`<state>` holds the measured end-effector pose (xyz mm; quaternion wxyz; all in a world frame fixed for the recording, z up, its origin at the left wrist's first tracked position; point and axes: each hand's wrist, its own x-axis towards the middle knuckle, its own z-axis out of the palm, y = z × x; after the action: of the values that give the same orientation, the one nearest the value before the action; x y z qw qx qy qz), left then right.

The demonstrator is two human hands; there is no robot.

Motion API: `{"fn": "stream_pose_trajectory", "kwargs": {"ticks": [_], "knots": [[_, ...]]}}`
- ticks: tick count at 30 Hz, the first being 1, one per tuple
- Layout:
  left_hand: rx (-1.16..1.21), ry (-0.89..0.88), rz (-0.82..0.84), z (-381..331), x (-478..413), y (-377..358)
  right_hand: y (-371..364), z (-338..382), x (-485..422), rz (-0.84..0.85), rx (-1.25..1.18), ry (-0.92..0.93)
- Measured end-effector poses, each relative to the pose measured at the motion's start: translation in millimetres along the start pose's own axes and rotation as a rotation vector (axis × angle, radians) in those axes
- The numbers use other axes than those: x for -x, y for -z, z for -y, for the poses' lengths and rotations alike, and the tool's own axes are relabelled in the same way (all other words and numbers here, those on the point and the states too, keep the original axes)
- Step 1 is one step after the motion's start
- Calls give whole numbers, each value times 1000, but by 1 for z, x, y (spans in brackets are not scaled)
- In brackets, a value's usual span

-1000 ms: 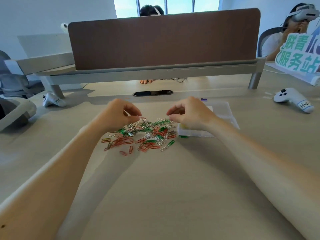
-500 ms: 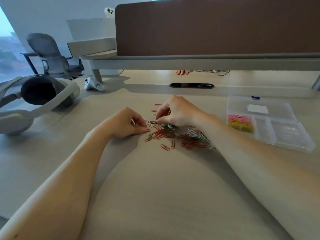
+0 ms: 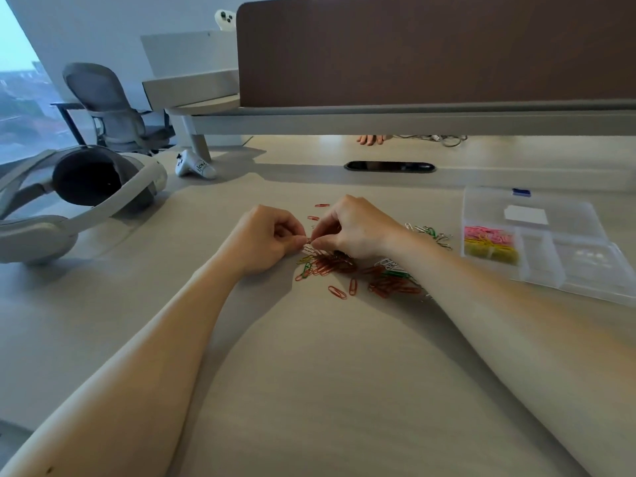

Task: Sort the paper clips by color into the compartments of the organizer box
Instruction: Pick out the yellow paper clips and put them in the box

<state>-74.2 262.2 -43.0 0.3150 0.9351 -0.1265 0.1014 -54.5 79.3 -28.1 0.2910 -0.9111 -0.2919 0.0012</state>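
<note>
Our left hand (image 3: 266,239) and right hand (image 3: 356,228) both pinch small paper clips (image 3: 308,239) between them, right above the pile (image 3: 361,273) on the table (image 3: 309,373); organizer box (image 3: 550,266) sits off right.

Off to my left I see a white headset (image 3: 79,197) on the desk (image 3: 309,390), a controller (image 3: 193,165) beyond it, a grey chair (image 3: 110,108) behind.

I see my left hand (image 3: 266,237) and right hand (image 3: 356,227), both forearms bare, sleeveless, without rings or watch.
</note>
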Motion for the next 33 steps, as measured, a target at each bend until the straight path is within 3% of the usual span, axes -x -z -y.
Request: {"fn": "stream_pose_trajectory", "kwargs": {"ticks": [3,8,15,20,22,27,31,33], "knots": [[-73,27,-31,3,0,0,3,-1,1,-45,1,1],[-182,42,99,-3,3,2,6,-6,2,-67,3,-9],[-239,39,156,-10,4,-1,9,-9,2,-52,-16,4],[37,-77,-148,-28,-6,-5,19,-8,5,-43,-137,6],[97,-122,-180,-41,-16,-2,31,-11,8,-92,-186,13],[76,-206,-88,-65,-40,-7,56,-27,19,-172,-196,-28],[136,-170,-90,-67,-60,-21,62,-43,20,-284,-131,-126],[20,-145,6,-60,-68,-26,62,-50,21,-279,-99,-174]]}}
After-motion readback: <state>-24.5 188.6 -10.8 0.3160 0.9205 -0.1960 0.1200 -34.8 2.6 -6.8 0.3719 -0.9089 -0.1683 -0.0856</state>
